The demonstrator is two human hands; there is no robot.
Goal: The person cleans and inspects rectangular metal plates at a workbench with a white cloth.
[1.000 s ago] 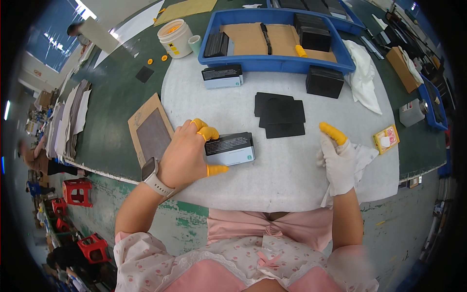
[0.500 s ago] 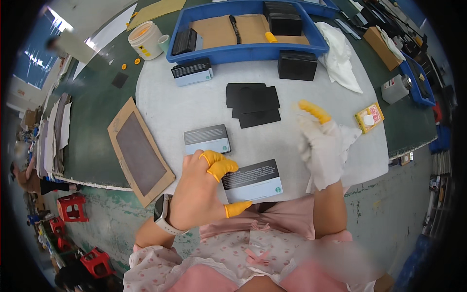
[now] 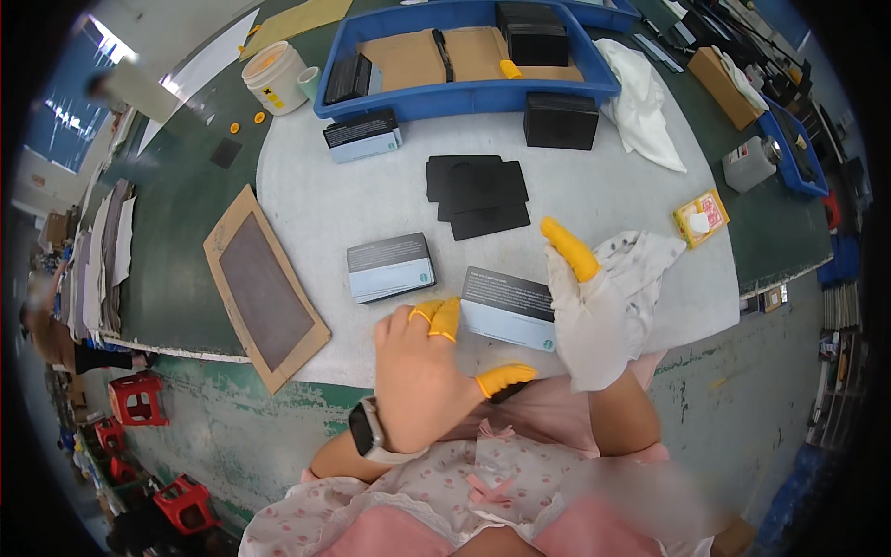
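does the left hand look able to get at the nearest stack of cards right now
Probably yes: the left hand is open, close to the card stack, with nothing visible lying between them or on top of it.

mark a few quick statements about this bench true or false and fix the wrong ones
1. The right hand wears a white glove and a yellow finger cover. True.
2. The left hand is fully gloved too. False: the left hand's back is bare, with yellow covers on some digits.
3. The white tub stands right of the blue tray. False: the tub stands left of the tray.
4. A black-and-blue card shows between the two hands. True.
5. Flat black pieces overlap on the white covering. True.
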